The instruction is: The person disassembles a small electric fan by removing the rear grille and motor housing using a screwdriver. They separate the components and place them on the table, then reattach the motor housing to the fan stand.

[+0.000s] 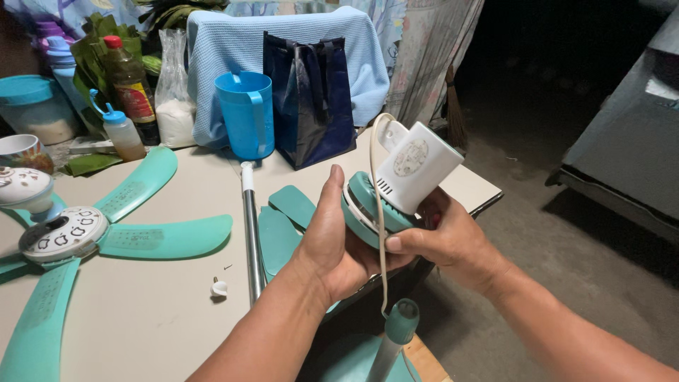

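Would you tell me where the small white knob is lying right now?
In the head view, the small white knob lies on the table, just left of the metal pole, below the teal fan blades and left of the left hand.

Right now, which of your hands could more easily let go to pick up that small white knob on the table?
Probably the left hand: the white knob lies on its side, while the right hand supports the fan motor from below.
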